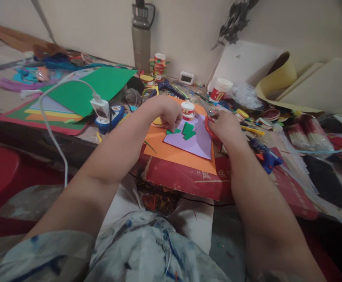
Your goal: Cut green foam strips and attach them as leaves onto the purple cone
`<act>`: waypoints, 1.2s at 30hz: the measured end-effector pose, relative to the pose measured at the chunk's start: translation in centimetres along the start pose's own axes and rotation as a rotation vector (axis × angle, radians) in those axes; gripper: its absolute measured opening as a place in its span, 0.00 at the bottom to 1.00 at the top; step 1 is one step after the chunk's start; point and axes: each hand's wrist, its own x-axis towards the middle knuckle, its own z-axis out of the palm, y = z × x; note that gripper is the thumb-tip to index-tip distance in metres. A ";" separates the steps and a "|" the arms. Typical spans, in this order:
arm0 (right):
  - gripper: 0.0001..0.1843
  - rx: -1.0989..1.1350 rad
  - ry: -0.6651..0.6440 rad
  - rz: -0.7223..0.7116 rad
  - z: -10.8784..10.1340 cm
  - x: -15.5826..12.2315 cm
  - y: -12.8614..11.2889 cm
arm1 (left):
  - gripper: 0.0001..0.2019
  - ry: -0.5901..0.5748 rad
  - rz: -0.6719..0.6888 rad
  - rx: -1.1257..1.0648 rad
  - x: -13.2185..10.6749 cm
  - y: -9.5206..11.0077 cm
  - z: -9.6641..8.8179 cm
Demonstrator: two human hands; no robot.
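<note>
My right hand [226, 124] is closed around scissors [211, 128] with red handles; their metal blades point away, up and to the left. With fingers curled downward, my left hand [172, 114] pinches at a small green paper piece [173, 132]. More cut green paper pieces [188, 131] lie beside it on a purple sheet [202, 143]. That sheet rests on a larger orange sheet [162, 145]. Just behind the pieces stands a small red-and-white paper cup [188, 111]. Part of a yellow round item [158, 122] shows beside my left hand.
A red board [185, 180] lies under the sheets. At left are a green sheet [97, 88] and a blue power socket [110, 119] with a white cable. A bottle [141, 43], stacked cups [159, 68] and a white bucket-shaped cup [220, 90] stand behind. A blue glue gun [265, 154] lies right.
</note>
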 end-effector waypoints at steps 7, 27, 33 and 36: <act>0.21 -0.178 -0.087 -0.039 0.4 0.3 0.7 | 0.04 0.041 -0.085 0.035 -0.9 0.3 -0.1; 0.13 0.207 -0.376 -0.621 -0.4 -0.2 -1.2 | 0.05 -0.099 0.364 0.676 -0.4 -0.4 2.4; 0.08 0.179 -0.328 -0.617 0.0 0.1 -0.9 | 0.03 -0.165 0.384 0.838 -1.5 -0.6 2.6; 0.06 0.199 -0.318 -0.628 0.1 0.1 -1.0 | 0.06 -0.159 0.348 0.762 -0.4 -1.4 2.7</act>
